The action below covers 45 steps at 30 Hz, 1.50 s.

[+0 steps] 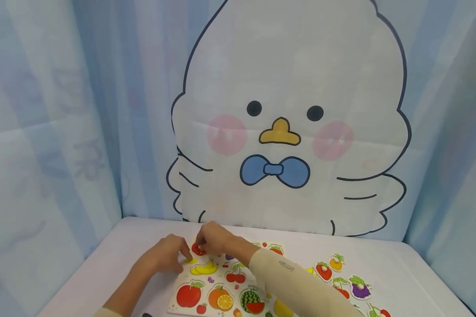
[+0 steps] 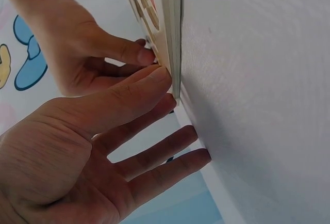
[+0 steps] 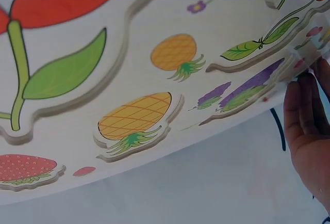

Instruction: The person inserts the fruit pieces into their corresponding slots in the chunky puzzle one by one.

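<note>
A fruit puzzle board point(image 1: 216, 281) lies on the table, with bananas point(image 1: 204, 267), a large apple point(image 1: 188, 295), an orange and a watermelon on it. At its far left corner my right hand point(image 1: 216, 237) pinches a red tomato piece point(image 1: 198, 250) between thumb and fingers. My left hand point(image 1: 167, 254) is at the board's left edge. In the left wrist view the left thumb point(image 2: 154, 77) touches that edge, its other fingers spread and fairly straight. The right wrist view shows a pineapple point(image 3: 136, 115) and grapes along the far edge, with part of my right hand point(image 3: 312, 136).
Loose fruit pieces lie right of the board, among them a pineapple piece point(image 1: 336, 263), a purple grape piece point(image 1: 359, 288) and a red piece point(image 1: 324, 270). My right sleeve point(image 1: 291, 281) covers part of the board. A printed curtain point(image 1: 281, 198) hangs behind the table point(image 1: 143, 229).
</note>
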Available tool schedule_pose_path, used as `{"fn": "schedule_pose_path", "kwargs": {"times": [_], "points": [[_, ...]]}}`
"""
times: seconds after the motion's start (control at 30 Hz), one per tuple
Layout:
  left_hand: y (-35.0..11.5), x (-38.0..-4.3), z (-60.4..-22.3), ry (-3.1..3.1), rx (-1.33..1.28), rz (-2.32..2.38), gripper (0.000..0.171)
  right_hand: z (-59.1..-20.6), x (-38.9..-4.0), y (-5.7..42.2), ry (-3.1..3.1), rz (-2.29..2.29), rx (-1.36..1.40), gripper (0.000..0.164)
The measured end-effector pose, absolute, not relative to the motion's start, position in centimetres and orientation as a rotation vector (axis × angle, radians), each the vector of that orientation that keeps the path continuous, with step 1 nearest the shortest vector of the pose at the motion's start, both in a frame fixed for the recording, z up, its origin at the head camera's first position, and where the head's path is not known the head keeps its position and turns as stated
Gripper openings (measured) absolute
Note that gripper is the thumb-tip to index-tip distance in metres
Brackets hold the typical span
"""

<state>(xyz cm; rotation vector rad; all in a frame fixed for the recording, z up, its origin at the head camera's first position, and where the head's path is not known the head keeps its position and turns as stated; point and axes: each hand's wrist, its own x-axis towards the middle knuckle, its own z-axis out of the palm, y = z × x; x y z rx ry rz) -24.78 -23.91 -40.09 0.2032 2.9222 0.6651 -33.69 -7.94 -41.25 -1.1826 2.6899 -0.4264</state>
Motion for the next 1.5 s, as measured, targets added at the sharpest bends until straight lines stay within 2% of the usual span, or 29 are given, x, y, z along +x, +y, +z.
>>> {"fn": "schedule_pose_path", "kwargs": {"times": [0.23,0.5,0.73,1.5], "points": [[-23.8,-24.8,-40.4,2.930,0.244,0.674,0.027,-40.9,-33.4,-7.1,2.649,-0.421,-1.200,0.026],[-23.8,-24.9,-40.3,2.929,0.249,0.666,0.027,-40.0,-32.9,-5.4,2.662,-0.416,-1.267,0.029],[-23.7,-25.0,-40.8,2.934,0.280,0.667,0.029,-39.4,-32.6,-3.0,2.686,-0.348,-1.321,0.027],[-23.7,-24.9,-40.6,2.949,0.261,0.651,0.029,-37.9,-31.4,7.2,2.759,-0.383,-1.178,0.022]]}}
